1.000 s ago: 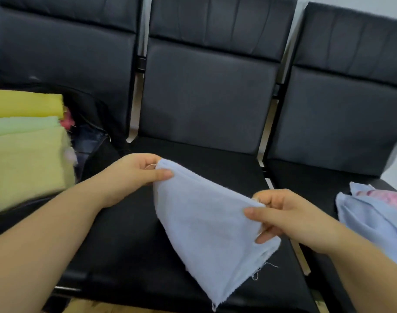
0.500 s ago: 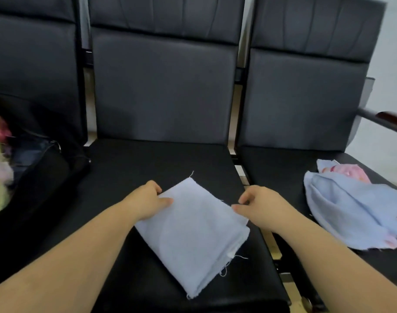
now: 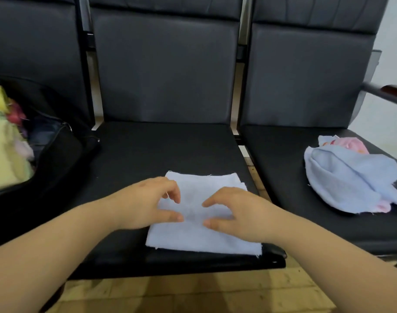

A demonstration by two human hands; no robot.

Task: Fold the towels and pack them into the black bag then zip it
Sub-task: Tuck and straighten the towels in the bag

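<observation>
Both hands rest on a folded light blue towel on the middle seat.

Nearest, the left hand [image 3: 147,203] and right hand [image 3: 236,212] lie side by side over the folded light blue towel [image 3: 204,236], fingers loosely curved and fingertips down on the cloth, thumbs pointing toward each other; neither pinches it. The towel lies flat near the front edge of the middle seat [image 3: 165,150]. Farther left, the black bag [image 3: 57,159] sits open on the left seat, with yellow and pale green towels [image 3: 3,154] stacked inside. Farther right, a crumpled blue towel [image 3: 346,177] lies on the right seat [image 3: 283,159], with a pink cloth [image 3: 351,144] at its far side, touching it.
</observation>
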